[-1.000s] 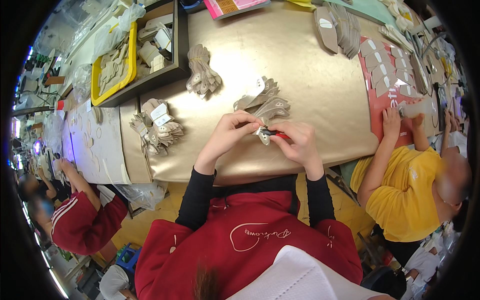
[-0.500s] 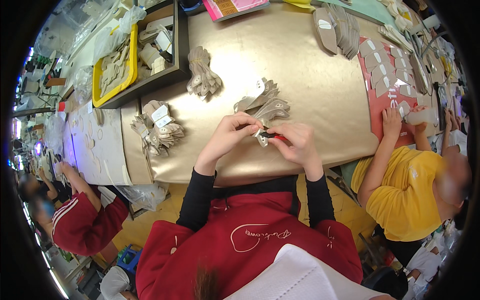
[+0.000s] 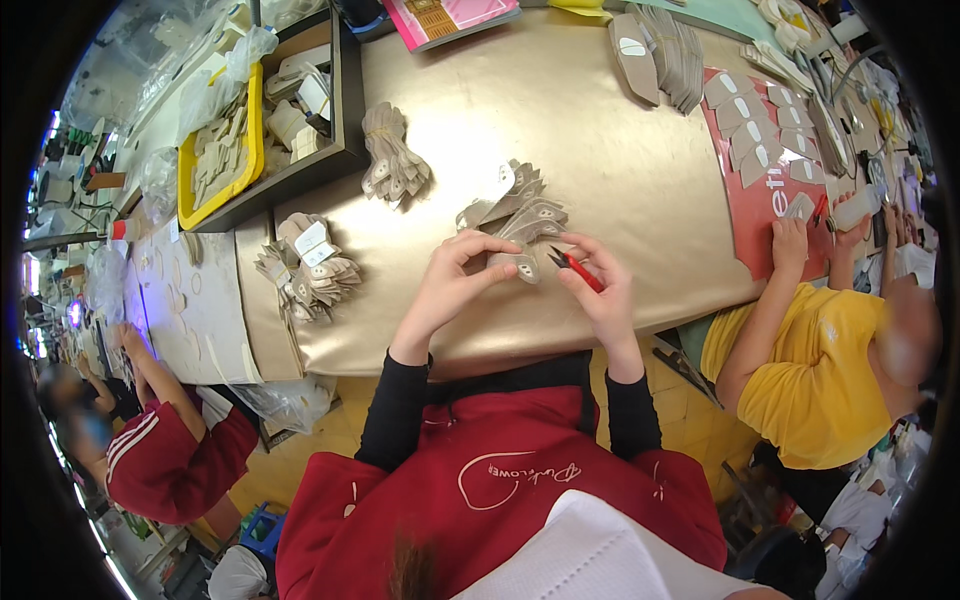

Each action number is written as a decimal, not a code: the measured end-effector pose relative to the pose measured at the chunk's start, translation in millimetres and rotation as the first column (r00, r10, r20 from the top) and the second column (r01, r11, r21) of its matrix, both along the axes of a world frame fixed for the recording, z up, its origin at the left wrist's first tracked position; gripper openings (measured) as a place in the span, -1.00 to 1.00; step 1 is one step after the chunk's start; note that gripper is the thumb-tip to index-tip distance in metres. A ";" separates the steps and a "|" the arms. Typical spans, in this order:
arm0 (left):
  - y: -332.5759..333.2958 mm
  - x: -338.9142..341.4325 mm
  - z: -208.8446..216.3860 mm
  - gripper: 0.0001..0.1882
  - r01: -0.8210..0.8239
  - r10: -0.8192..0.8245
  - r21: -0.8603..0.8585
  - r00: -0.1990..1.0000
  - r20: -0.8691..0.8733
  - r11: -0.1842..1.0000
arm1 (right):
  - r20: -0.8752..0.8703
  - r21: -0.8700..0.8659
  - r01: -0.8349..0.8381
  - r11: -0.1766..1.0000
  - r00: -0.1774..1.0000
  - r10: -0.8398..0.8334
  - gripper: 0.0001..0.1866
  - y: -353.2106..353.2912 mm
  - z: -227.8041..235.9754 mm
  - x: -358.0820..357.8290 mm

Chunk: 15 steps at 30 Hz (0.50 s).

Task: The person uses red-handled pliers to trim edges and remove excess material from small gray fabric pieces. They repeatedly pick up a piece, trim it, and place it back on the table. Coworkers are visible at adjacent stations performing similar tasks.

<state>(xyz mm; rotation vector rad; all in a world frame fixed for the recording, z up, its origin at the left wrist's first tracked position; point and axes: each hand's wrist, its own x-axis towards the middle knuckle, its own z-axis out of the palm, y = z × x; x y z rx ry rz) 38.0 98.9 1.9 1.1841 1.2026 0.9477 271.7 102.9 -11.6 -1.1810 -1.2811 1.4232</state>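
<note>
Far left of the pile [image 3: 528,218], a yellow tray [image 3: 187,190] of loose pieces stands by a black box [image 3: 345,140] of more pieces. Nearer on that side, the left bundle [image 3: 322,275] lies fanned on the tabletop [image 3: 470,100] with a white tag on it; the upper bundle [image 3: 393,155], left of the pile and farther from the person, looks neatly gathered. Neither is being handled, and whether either is finished cannot be told. Just on the person's side of the pile, the left hand [image 3: 450,285] has thumb and fingers pinched on a small piece [image 3: 526,268]. To the right of that, near the pile's closer edge, the right hand [image 3: 605,300] is closed round red snips [image 3: 583,270], whose dark tips stand apart from the piece. The work seems to be partway through: one piece is in hand, and the pile still spreads out beyond it. No cut is being made at this instant, and the piece's edge is too small to judge as trimmed or not. Far right of the pile, beyond the hands, lie the right bundle [image 3: 650,60] and a red board [image 3: 735,235] bearing laid-out pieces, where a co-worker's hand [image 3: 790,245] rests.
</note>
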 end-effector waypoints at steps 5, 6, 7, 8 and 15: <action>-0.7 -5.0 -1.0 -0.89 0.085 -0.004 0.353 0.975 -0.224 0.932 | -0.199 -0.083 -0.038 0.996 0.980 0.020 -0.63 -7.8 3.7 -10.7; -2.9 -5.9 -1.6 -0.88 0.071 0.011 0.354 0.974 -0.225 0.933 | -0.149 -0.046 -0.038 0.998 0.988 0.031 -0.63 -9.3 6.3 -11.6; -4.0 -6.3 -2.6 -0.88 0.048 0.035 0.355 0.974 -0.224 0.934 | -0.098 0.000 -0.038 0.999 0.995 0.037 -0.64 -9.8 9.1 -12.1; -6.0 -6.8 -3.5 -0.87 0.030 0.055 0.360 0.973 -0.222 0.933 | -0.046 0.042 -0.038 0.998 0.998 0.040 -0.64 -11.2 12.1 -12.3; -9.2 -6.0 -5.6 -0.89 -0.003 0.065 0.312 0.979 -0.191 0.950 | 0.330 0.324 -0.247 0.913 0.934 0.136 -0.65 -14.0 23.3 -15.0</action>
